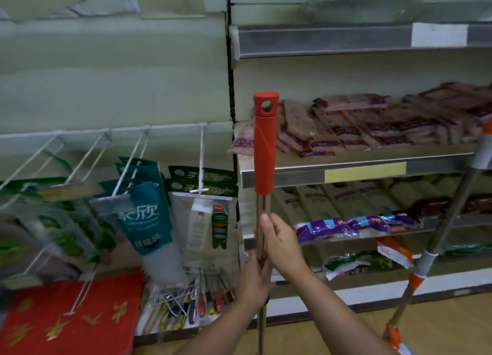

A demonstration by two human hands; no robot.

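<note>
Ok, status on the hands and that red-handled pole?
Left hand low, right hand above it, both gripping the pole. Pole upright, red grip on top. Shelf edge behind it; second pole leaning at right, clear.

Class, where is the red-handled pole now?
Head view, centre: the red-handled pole stands upright, gripped by the left hand and right hand, before the shelf post.

Dim, flat greenish store light; soft motion blur throughout, worst at far left; wide-angle bowing at edges.
</note>
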